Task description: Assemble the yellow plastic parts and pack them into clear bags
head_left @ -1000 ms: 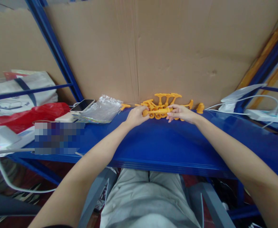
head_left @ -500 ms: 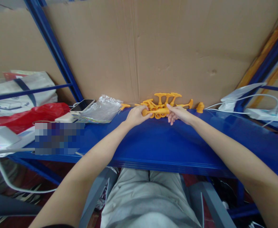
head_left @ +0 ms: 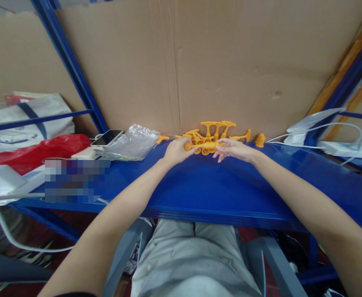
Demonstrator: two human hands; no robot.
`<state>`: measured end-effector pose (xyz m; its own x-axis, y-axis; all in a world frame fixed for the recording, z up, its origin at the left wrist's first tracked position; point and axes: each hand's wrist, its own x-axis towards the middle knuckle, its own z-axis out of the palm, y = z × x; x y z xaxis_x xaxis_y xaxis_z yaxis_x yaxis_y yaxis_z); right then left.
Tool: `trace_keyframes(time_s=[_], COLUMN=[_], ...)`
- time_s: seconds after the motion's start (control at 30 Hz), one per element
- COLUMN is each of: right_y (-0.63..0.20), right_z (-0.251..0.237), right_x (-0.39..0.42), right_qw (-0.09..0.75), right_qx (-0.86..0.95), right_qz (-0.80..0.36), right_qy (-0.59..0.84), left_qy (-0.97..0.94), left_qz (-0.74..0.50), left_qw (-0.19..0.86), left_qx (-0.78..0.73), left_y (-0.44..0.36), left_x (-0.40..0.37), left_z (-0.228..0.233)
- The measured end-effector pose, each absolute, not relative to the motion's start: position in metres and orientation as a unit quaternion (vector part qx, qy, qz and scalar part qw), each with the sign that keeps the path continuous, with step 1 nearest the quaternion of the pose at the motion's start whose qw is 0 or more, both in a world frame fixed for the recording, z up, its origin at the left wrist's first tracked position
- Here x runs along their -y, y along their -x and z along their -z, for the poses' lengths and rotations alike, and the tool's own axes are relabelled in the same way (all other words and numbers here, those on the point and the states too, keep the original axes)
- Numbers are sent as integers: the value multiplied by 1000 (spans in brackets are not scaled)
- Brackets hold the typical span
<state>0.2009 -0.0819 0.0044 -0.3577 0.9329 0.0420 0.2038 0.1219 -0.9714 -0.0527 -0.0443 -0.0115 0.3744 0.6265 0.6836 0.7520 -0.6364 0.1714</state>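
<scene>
A yellow plastic corkscrew [head_left: 207,145] lies sideways between my hands, above the blue tabletop. My left hand [head_left: 178,150] grips its rounded end, with fingers closed around it. At the other end, my right hand [head_left: 230,149] pinches it with thumb and forefinger while the remaining fingers stick out loosely. Behind and under it is a pile of similar yellow corkscrews [head_left: 215,126], several with T-shaped handles standing up. One loose handle with a metal spiral [head_left: 162,138] lies left of my left hand. A yellow cap-like piece [head_left: 260,140] stands to the right.
Clear plastic packaging [head_left: 137,142] and a phone [head_left: 108,137] lie to the left, near a red plastic bag [head_left: 60,148]. White cables [head_left: 317,123] run along the right. A cardboard wall [head_left: 230,62] closes off the back of the blue table [head_left: 199,185].
My right hand has turned slightly, its fingers shifting on the corkscrew's right end. My left hand stays in place, still holding the other end.
</scene>
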Motion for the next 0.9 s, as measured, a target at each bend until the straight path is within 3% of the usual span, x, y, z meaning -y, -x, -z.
trace_keyframes(time_s=[0.33, 0.6, 0.9], right_y=[-186, -199, -195], right_z=[-8, -10, -13], right_x=[84, 85, 90], right_qw=[362, 413, 413], right_qx=[640, 660, 669], right_qz=[-444, -414, -375], right_qy=[512, 471, 491], left_qy=[822, 824, 828], left_qz=[388, 378, 389], left_qw=[85, 81, 110], left_qx=[407, 414, 388], left_y=[52, 52, 53], left_x=[46, 43, 46], left_z=[10, 12, 14])
